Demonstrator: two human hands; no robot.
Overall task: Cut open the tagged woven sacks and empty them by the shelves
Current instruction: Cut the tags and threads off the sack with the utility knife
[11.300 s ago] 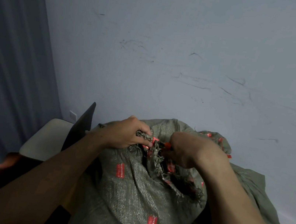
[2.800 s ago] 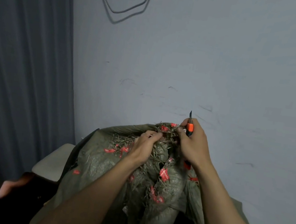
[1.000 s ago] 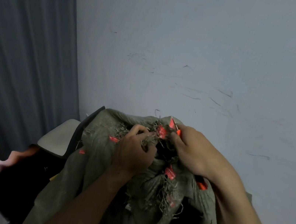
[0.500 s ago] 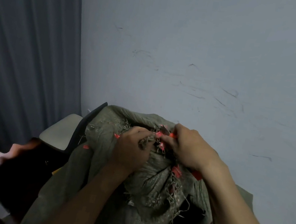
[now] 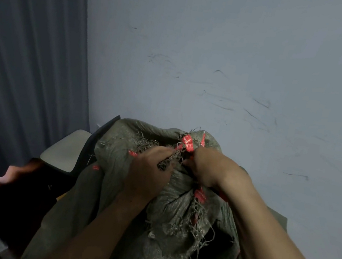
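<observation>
The green sack (image 5: 175,208) sits by the wall (image 5: 245,51), right in front of the person. The left hand (image 5: 150,170) grips its frayed, bunched top. The right hand (image 5: 210,169) is curled beside a red tag (image 5: 187,142) (what it pinches is hidden). This looks like the opening step. Next, cut the tie, with the blade kept off the fingers.

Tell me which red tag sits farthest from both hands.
The small red tag low on the picture-left flank of the woven sack; the other tags lie close around the left hand and right hand.
</observation>
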